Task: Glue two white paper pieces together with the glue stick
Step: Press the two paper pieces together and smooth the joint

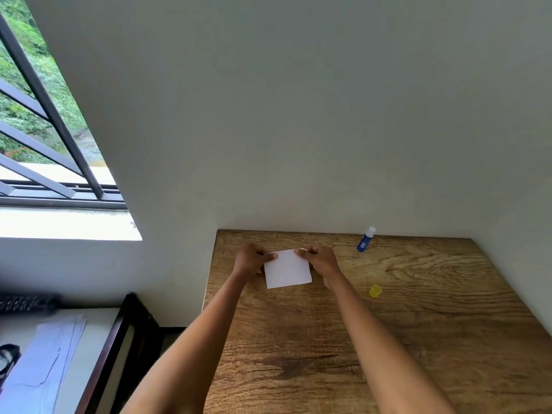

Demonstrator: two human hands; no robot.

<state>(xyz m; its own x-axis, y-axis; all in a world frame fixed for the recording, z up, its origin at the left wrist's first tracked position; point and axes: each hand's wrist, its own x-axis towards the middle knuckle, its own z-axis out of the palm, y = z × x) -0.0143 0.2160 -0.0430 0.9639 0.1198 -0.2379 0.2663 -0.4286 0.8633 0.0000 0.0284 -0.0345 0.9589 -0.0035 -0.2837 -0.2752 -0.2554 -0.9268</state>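
Both hands pinch the white rectangular paper piece (287,268) near the wooden table's (418,339) far-left corner: left hand (250,259) and right hand (321,258) flank it, while the uncapped blue glue stick (365,239) lies beyond the right hand, nearer that one

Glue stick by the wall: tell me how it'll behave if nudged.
The glue stick stands upright, uncapped, tall and narrow, so it would probably tip easily. Being round, it would likely roll across the table. It looks light.
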